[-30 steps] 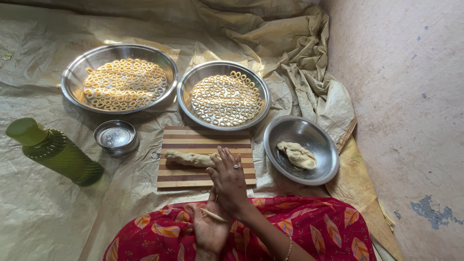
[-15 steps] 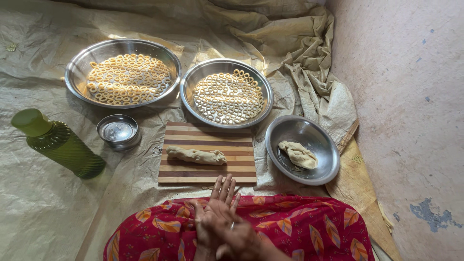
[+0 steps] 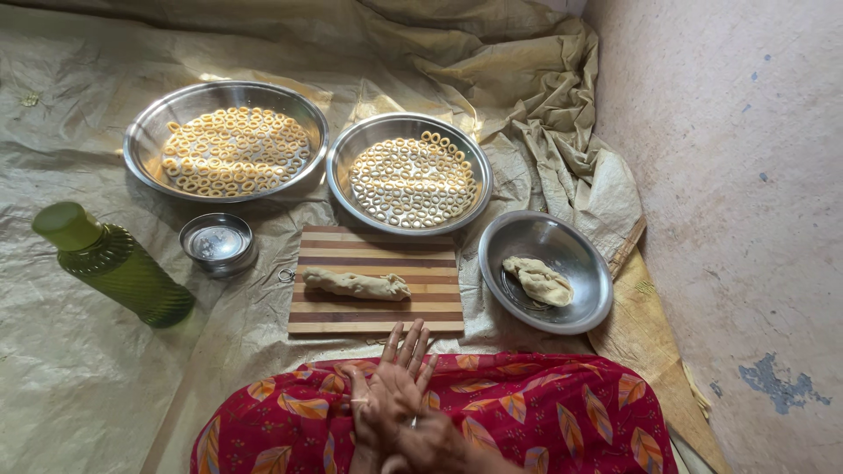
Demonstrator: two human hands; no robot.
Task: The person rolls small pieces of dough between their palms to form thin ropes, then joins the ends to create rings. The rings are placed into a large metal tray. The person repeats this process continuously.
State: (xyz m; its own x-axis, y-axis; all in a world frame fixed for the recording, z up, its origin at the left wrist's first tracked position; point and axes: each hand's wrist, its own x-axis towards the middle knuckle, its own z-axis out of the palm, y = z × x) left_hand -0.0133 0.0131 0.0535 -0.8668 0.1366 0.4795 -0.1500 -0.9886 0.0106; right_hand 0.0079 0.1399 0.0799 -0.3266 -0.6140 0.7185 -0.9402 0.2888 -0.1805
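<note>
Now both hands [image 3: 395,399] are off the striped wooden cutting board [image 3: 376,309], palms pressed together at lower centre, leaving the pale dough roll [image 3: 356,283] lying alone.

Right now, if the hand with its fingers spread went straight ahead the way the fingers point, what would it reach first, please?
The left hand points away from the body, toward the striped wooden board. It would probably meet the board's near edge first, then the dough roll lying on it. Its height above the board is unclear.
</note>
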